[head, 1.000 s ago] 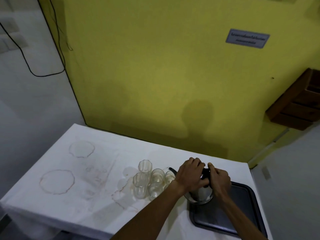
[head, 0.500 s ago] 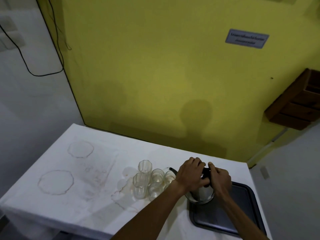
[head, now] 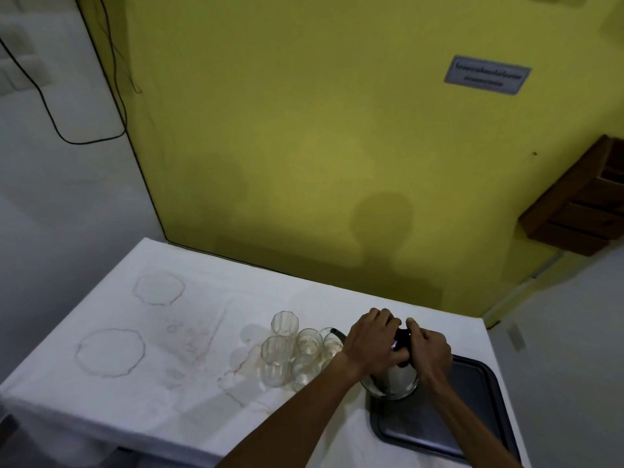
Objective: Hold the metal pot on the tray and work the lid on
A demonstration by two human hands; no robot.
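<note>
A shiny metal jug with a black lid stands on the far left corner of a dark tray. My left hand grips the jug's top from the left, fingers curled over the lid. My right hand grips the same top from the right, thumb against the black lid. Both hands hide most of the lid. Several clear drinking glasses stand in a cluster just left of the jug, close to my left wrist.
The table wears a white cloth with brown ring stains at the left and middle. A yellow wall with a small sign rises behind. A wooden rack hangs at the right. A black cable hangs at the upper left.
Both hands stay on the jug's top in nearly the same pose. The jug, tray and glasses have not visibly moved.
</note>
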